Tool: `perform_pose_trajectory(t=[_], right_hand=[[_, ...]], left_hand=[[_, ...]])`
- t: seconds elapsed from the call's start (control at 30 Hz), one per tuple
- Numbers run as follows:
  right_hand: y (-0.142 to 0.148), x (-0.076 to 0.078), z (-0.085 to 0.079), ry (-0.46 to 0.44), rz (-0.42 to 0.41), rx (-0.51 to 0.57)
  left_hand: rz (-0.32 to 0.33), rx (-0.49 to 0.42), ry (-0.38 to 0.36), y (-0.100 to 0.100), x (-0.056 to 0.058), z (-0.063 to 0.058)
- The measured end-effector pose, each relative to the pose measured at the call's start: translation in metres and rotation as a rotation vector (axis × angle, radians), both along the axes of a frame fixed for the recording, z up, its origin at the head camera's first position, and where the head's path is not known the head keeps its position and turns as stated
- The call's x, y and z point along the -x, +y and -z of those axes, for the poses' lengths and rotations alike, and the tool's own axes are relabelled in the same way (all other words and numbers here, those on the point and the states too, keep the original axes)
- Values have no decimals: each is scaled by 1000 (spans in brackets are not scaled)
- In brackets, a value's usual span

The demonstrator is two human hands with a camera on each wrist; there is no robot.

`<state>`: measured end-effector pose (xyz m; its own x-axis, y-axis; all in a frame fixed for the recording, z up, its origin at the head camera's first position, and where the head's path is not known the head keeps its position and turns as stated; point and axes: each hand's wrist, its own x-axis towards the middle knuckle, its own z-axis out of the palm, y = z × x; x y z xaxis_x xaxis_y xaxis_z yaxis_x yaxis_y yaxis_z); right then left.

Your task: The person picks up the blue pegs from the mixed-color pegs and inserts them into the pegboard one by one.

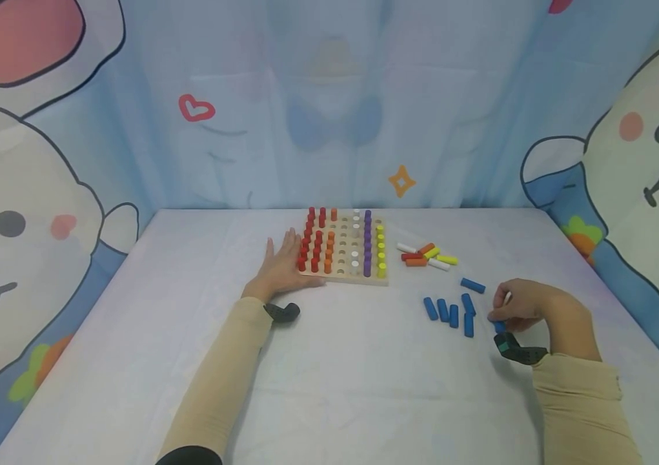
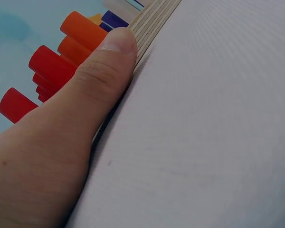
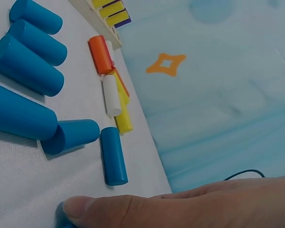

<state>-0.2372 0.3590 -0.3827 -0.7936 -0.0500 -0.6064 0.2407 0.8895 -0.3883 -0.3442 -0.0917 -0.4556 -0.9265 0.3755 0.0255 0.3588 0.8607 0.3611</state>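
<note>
1. Background: a light blue curtain (image 1: 329, 174) printed with white cartoon animals, a red heart outline and an orange star hangs behind the work surface.
2. Work surface: a white-covered table (image 1: 335, 413) extends from the curtain toward the person.
3. Pegboard: a wooden pegboard (image 1: 358, 279) lies flat near the far edge of the table, about the middle of its width. Upright pegs stand in its columns: red at the left, then orange, white, purple, and yellow at the right. Bare holes show between the orange and white columns.
4. Left hand: the left hand (image 1: 279, 268) is spread at the near left corner of the pegboard. Its fingers extend along the left side; its thumb (image 2: 102, 61) lies along the near edge.
5. Right hand: the right hand (image 1: 523, 303) pinches a blue peg (image 1: 499, 327) between thumb and fingers, low over the table, right of the loose blue pegs.
6. Loose blue pegs: six blue pegs (image 1: 454, 316) lie on the table between the right hand and the pegboard.
7. Mixed pegs: a pile of white, orange, red and yellow pegs (image 1: 416, 263) lies just right of the pegboard.
8. Wrists: each beige sleeve (image 1: 219, 381) ends near a dark wrist-mounted device (image 1: 521, 352).
</note>
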Motion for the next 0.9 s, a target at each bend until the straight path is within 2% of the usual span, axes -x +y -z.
perform_pose_trajectory(t=[0.3, 0.9], right_hand=[[-3, 2, 1, -4, -8, 0], [-10, 2, -7, 54, -72, 17]], left_hand=[[-1, 1, 1, -1, 1, 1], [5, 7, 5, 0, 3, 3]])
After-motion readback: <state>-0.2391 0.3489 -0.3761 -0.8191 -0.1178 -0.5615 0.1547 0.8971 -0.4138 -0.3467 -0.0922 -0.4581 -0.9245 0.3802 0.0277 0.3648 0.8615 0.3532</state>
